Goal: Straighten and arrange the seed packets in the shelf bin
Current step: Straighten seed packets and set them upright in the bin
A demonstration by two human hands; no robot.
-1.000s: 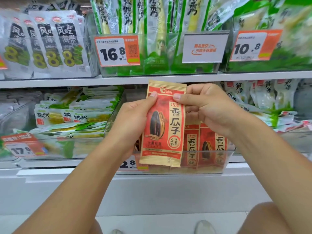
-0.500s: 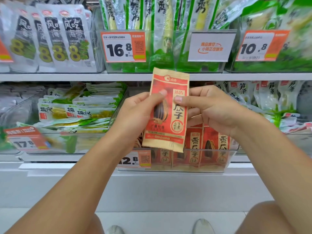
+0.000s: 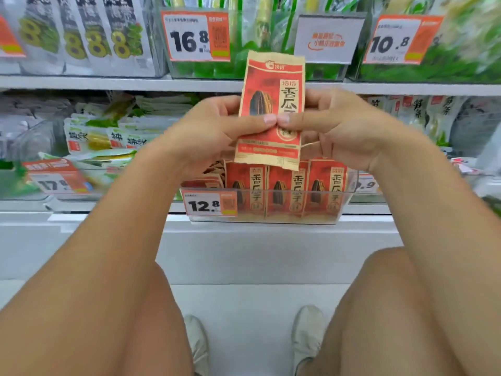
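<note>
The clear shelf bin (image 3: 344,198) holds red seed packets (image 3: 286,189) upright in a row along its front wall. Above its rim, in open air, one seed packet (image 3: 272,104) stands upright — left hand (image 3: 214,131) and right hand (image 3: 336,128) pinch it, each grip closed on its middle.

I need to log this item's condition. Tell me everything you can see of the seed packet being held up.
The seed packet is a flat red pouch with tan, paper-like borders, a dark striped seed picture and large black characters. It stands upright, tilted slightly, in front of the shelf edge and above the clear bin of matching packets. The left hand and right hand pinch it from either side, thumbs meeting across its front. Its bottom edge looks slightly crinkled.
</note>
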